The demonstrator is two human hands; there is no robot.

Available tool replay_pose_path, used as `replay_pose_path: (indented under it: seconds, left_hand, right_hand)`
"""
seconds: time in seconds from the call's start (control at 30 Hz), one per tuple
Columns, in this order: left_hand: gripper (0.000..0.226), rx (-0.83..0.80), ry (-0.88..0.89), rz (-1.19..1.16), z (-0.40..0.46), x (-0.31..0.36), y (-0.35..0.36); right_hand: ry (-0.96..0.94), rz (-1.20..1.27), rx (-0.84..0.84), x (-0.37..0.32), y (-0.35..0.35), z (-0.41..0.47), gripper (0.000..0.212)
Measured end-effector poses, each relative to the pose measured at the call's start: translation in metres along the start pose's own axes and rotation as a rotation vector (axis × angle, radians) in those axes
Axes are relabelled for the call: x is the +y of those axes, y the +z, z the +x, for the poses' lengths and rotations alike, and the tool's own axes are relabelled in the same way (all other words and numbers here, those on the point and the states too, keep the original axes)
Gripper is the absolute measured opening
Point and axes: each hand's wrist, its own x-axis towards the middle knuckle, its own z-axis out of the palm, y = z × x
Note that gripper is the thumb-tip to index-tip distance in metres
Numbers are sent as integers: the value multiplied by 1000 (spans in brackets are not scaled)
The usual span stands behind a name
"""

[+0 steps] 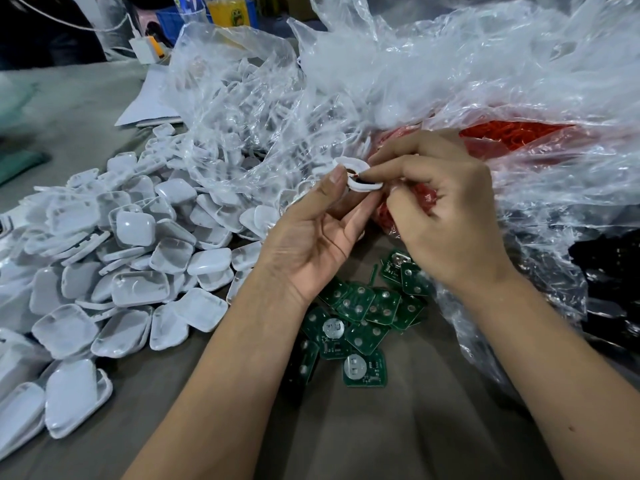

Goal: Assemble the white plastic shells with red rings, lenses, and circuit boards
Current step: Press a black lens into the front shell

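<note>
Holding white shell (358,174) above tabletop (398,427), centre of scene: left hand (311,233) grips its left edge, thumb on rim; right hand (440,209) pinches at shell opening, red ring (353,173) showing there. Pile of white shells (131,258) left, spilling from clear bag (242,109). Green circuit boards (360,323) near, under wrists. Bag of red rings (512,133) far right.

My grey cloth-covered worktop (398,427) fills the frame; a dim, cluttered background lies along the upper left.
</note>
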Motion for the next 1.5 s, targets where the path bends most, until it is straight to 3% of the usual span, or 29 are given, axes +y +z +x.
replay_pose_path:
  seconds: [0.37, 0.47, 0.57, 0.67, 0.83, 0.93, 1.07, 1.13, 1.23, 1.3, 1.37, 1.43, 1.5]
  left_hand:
    - [33, 37, 13, 53, 3, -3, -2]
    - [26, 11, 5, 31, 5, -5, -3]
    - [18, -39, 0, -37, 6, -5, -3]
    - [16, -58, -9, -74, 6, -8, -1]
    - [75, -73, -57, -130, 10, -9, 1]
    - [83, -88, -70, -140, 11, -10, 1]
    - [80, -110, -84, -148, 12, -11, 0]
    - [82, -130, -91, -146, 13, -12, 1]
    - [82, -141, -96, -126, 14, -14, 1]
    - [80, -142, -93, -107, 15, -15, 0]
    - [78, -148, -88, -88, 16, -15, -3]
    - [79, -152, -89, -85, 17, -15, -4]
    - [78, -159, -95, -86, 19, -15, -5]
  right_hand:
    - [161, 85, -50, 2, 1, 3, 25]
    - [194, 141, -39, 1, -1, 2, 26]
    - [274, 263, 10, -5, -5, 5, 23]
    - [313, 234, 116, -11, -14, 16, 18]
    - [363, -41, 221, 5, -51, 80, 19]
    - [498, -415, 164, 54, -76, 132, 23]
    - [630, -952, -112, 133, -101, 168, 9]
    - [636, -1072, -291, 159, -107, 172, 4]
    - [636, -1174, -572, 188, -109, 169, 24]
    - [696, -1147, -663, 196, -104, 171, 27]
    - [714, -1076, -643, 201, -97, 176, 30]
    - [780, -991, -480, 211, -92, 178, 32]
    - [716, -1092, -337, 216, -90, 179, 37]
